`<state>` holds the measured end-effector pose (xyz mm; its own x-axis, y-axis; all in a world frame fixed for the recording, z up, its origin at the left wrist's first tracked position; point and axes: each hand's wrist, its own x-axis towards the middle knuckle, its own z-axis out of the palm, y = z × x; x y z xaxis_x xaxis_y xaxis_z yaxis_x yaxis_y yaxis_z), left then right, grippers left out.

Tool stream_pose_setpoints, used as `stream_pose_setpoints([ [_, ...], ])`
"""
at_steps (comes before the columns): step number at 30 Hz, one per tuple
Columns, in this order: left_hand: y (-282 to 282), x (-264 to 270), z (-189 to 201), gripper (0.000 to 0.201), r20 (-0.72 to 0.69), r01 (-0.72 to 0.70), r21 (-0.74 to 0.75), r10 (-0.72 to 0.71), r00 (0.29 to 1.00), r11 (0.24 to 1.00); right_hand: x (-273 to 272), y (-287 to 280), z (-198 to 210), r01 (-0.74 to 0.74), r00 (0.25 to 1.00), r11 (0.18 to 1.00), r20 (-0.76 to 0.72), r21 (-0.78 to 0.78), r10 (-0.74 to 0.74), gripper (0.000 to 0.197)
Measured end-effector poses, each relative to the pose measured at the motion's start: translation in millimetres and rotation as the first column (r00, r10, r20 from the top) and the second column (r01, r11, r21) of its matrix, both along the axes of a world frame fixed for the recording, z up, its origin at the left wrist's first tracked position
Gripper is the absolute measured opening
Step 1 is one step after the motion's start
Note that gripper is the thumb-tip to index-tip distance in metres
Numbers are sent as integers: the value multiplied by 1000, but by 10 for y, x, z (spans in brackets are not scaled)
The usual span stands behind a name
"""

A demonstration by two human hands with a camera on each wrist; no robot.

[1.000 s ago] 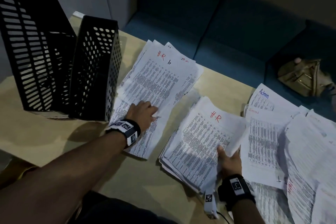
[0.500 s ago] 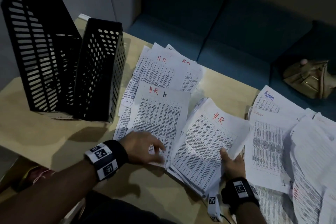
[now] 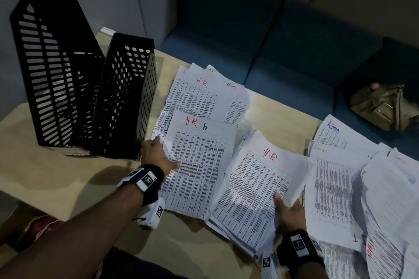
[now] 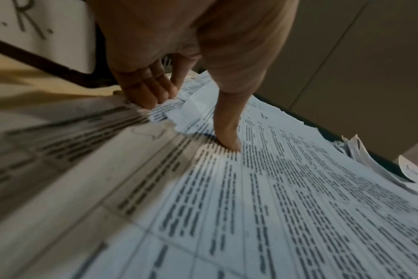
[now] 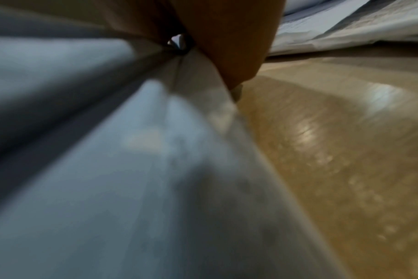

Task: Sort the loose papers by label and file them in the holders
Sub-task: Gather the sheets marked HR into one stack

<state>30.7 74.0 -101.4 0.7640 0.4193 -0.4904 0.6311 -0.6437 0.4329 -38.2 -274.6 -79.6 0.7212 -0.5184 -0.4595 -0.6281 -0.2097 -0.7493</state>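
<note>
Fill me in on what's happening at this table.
A person is sorting printed white paper sheets on a tan wooden table. The left hand pinches the edge of an "H.R" sheet beside two black perforated plastic file holders. The right hand holds another "H.R" stack. "Admin" sheets lie right, unfiled.

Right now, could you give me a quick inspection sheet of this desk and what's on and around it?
Surface: tan table, partly papered.
Job's things: two black holders upright; H.R sheets; Admin sheets.
Clutter: nothing seen.
Hands: left hand at the H.R sheets' left edge, thumb on top; right hand grips an H.R stack.
Cables: nothing seen.
Surroundings: blue sofa, tan bag.
</note>
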Motion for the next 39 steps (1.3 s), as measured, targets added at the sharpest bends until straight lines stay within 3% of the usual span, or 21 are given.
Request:
stream_pose_setpoints([
  [7,-63,69,50,100,-34,-54,-110,50,998,992,-2,-29,-57,-25,999,1000,-21,1,25,53],
  [11,-121,214,203,47,69,5,-148,5,998,989,-10,-28,-85,-34,999,999,-19,12,35,56],
  [13,-139,417,299,38,150,-21,-153,45,988,988,-9,-8,-68,-15,1000,999,-23,31,16,57],
  [16,-63,841,198,48,223,-166,-203,210,952,965,0,-4,-43,17,1000,1000,-25,26,-16,55],
  [19,12,1145,-36,61,180,-211,-156,238,955,965,15,-25,-83,-3,1000,1000,-24,-11,2,54],
  [24,-54,1346,5,43,144,-103,-41,108,984,994,24,-31,-126,-5,1000,999,-13,32,5,54],
  [29,-82,1433,63,47,73,39,130,-49,996,991,23,-51,-118,-2,1000,999,-28,45,3,55],
  [32,-142,1433,60,35,158,68,178,-97,983,982,25,-37,-91,5,999,998,-37,63,-2,56],
  [36,-151,1357,73,18,393,84,125,-128,911,989,51,-54,-52,-19,999,998,-38,52,21,53],
  [39,-182,1310,276,40,491,130,-44,-92,866,991,60,-62,-39,-56,998,998,-41,17,57,52],
])
